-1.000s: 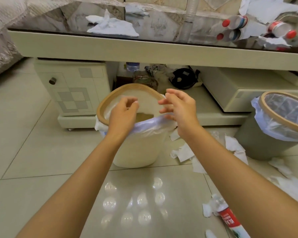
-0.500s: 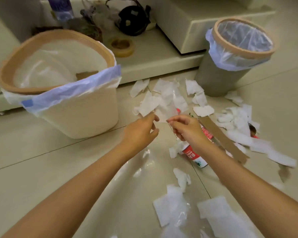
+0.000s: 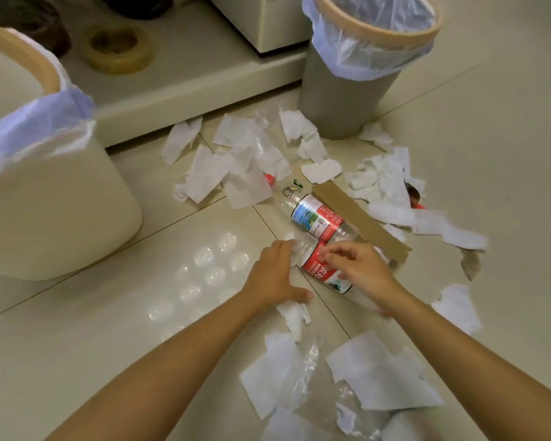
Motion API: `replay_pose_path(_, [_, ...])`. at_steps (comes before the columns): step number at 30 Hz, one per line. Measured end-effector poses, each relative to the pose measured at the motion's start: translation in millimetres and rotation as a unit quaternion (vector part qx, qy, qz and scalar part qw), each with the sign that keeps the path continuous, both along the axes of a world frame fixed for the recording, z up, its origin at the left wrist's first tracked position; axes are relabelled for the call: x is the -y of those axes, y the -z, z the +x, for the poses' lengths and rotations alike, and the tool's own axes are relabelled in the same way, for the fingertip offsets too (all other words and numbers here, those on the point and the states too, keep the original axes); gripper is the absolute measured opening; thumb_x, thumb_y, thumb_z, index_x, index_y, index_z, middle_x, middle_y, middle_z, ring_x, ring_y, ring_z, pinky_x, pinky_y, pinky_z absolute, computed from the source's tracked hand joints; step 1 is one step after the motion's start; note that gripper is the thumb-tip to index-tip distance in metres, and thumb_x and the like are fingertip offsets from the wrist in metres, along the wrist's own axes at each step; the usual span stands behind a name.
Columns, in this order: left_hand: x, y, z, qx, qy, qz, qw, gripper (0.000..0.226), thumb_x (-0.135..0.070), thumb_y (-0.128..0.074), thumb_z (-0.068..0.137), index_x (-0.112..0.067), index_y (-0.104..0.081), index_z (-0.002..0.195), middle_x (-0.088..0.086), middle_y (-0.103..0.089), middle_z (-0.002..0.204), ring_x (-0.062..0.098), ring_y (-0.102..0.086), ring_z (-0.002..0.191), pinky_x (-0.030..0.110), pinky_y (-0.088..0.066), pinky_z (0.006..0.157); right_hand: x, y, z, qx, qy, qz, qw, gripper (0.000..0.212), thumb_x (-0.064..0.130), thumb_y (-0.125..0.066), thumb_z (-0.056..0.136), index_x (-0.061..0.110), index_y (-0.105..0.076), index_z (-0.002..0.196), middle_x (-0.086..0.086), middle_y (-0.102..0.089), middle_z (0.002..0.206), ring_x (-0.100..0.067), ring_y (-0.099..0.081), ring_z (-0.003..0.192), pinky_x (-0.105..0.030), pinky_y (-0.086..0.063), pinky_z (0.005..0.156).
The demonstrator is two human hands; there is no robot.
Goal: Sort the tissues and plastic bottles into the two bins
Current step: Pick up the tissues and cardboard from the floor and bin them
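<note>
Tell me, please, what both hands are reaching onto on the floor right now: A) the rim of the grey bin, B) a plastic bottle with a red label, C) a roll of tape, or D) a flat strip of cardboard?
B: the left hand and the right hand both rest on the plastic bottle with the red label lying on the floor tiles, well away from the grey bin.

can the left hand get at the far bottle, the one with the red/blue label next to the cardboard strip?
Probably yes. The far bottle lies uncovered on the floor, just beyond the left hand, which rests at the near bottle. Only the cardboard strip flanks it, on its far side.
</note>
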State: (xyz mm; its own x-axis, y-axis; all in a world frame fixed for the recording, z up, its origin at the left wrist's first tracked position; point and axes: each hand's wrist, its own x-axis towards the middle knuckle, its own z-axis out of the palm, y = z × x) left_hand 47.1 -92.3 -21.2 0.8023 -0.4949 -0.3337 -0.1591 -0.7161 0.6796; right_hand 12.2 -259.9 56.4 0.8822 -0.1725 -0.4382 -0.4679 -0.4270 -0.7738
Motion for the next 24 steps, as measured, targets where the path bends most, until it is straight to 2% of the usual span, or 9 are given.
replay_pose_path(3, [-1.0,10.0,0.6,0.054,-0.002,0.033,0.998,0.088,-0.045,-0.078,0.070,-0.020,-0.033,0.141,0.002,-0.041,0.136,0.021,-0.043,0.118,0.034,-0.044,0.092,3.4,5.0,-0.6,0.031,-0.007,-0.040,0.999,0.016,0.016,-0.063,0.089,0.015,-0.071,0.103,0.005,-0.064,0.107,-0.009,-0.059,0.098,-0.030,-0.053,0.085])
replay_pose_path(5, [-5.9,12.8,5.8,0.075,-0.001,0.043,0.996,0.069,-0.038,-0.071,0.080,-0.020,-0.037,0.139,0.003,-0.046,0.131,0.022,-0.049,0.113,0.035,-0.047,0.088,3.5,7.4,-1.5,0.067,-0.045,-0.117,0.990,0.017,0.018,-0.061,0.089,0.018,-0.070,0.104,0.002,-0.066,0.107,-0.013,-0.061,0.097,-0.038,-0.054,0.086])
replay_pose_path(9, [-15.9,8.2,22.0,0.051,-0.002,0.070,0.996,0.036,-0.026,-0.067,0.078,-0.021,-0.056,0.112,0.001,-0.055,0.107,0.022,-0.057,0.093,0.028,-0.040,0.068,-4.2,13.6,-10.3,0.178,-0.232,-0.334,0.896,0.016,0.021,-0.058,0.088,0.020,-0.069,0.100,0.004,-0.066,0.106,-0.016,-0.061,0.093,-0.034,-0.053,0.068])
replay_pose_path(11, [-21.8,1.5,28.2,0.037,0.012,0.107,0.993,0.027,-0.027,-0.069,0.073,-0.021,-0.060,0.099,-0.002,-0.054,0.095,0.019,-0.056,0.086,0.027,-0.035,0.063,-7.8,18.7,-15.9,0.212,-0.325,-0.357,0.850,0.016,0.019,-0.056,0.085,0.017,-0.069,0.095,0.002,-0.066,0.100,-0.018,-0.063,0.086,-0.033,-0.052,0.056])
replay_pose_path(13, [-30.0,-2.5,27.8,0.033,0.063,0.102,0.992,0.025,-0.033,-0.067,0.076,-0.022,-0.063,0.097,-0.004,-0.050,0.092,0.019,-0.055,0.089,0.028,-0.036,0.066,-11.7,26.3,-21.5,0.210,-0.378,-0.365,0.824,0.021,0.021,-0.050,0.083,0.016,-0.069,0.089,0.002,-0.067,0.092,-0.019,-0.064,0.079,-0.031,-0.050,0.052])
replay_pose_path(16, [-44.6,-2.4,7.2,0.032,0.194,0.027,0.980,0.029,-0.036,-0.061,0.082,-0.022,-0.061,0.107,-0.002,-0.046,0.111,0.019,-0.045,0.106,0.034,-0.044,0.081,-19.9,33.6,-27.2,0.175,-0.370,-0.395,0.823,0.028,0.026,-0.042,0.082,0.016,-0.069,0.080,0.001,-0.066,0.083,-0.021,-0.064,0.075,-0.029,-0.048,0.049])
replay_pose_path(18, [-50.0,2.1,-17.6,0.071,0.256,0.015,0.964,0.040,-0.041,-0.054,0.081,-0.022,-0.054,0.116,-0.001,-0.043,0.127,0.020,-0.042,0.113,0.037,-0.044,0.088,-22.5,36.2,-26.7,0.137,-0.349,-0.400,0.836,0.028,0.026,-0.042,0.086,0.015,-0.068,0.088,0.000,-0.066,0.090,-0.022,-0.063,0.083,-0.030,-0.047,0.055])
replay_pose_path(22, [-48.3,8.6,-54.7,0.104,0.279,0.015,0.955,0.086,-0.067,-0.064,0.069,-0.026,-0.035,0.139,-0.005,-0.035,0.145,0.017,-0.034,0.130,0.037,-0.033,0.104,-23.1,38.7,-22.3,0.113,-0.346,-0.386,0.848,0.021,0.025,-0.048,0.090,0.016,-0.066,0.095,0.001,-0.065,0.099,-0.022,-0.061,0.089,-0.030,-0.044,0.061])
replay_pose_path(24, [-48.8,13.1,-62.6,0.146,0.308,0.045,0.939,0.096,-0.068,-0.067,0.065,-0.027,-0.030,0.143,-0.002,-0.034,0.146,0.020,-0.033,0.131,0.039,-0.032,0.103,-25.0,39.3,-20.8,0.110,-0.349,-0.386,0.847,0.020,0.025,-0.048,0.089,0.016,-0.066,0.094,0.000,-0.065,0.097,-0.022,-0.061,0.086,-0.032,-0.048,0.062])
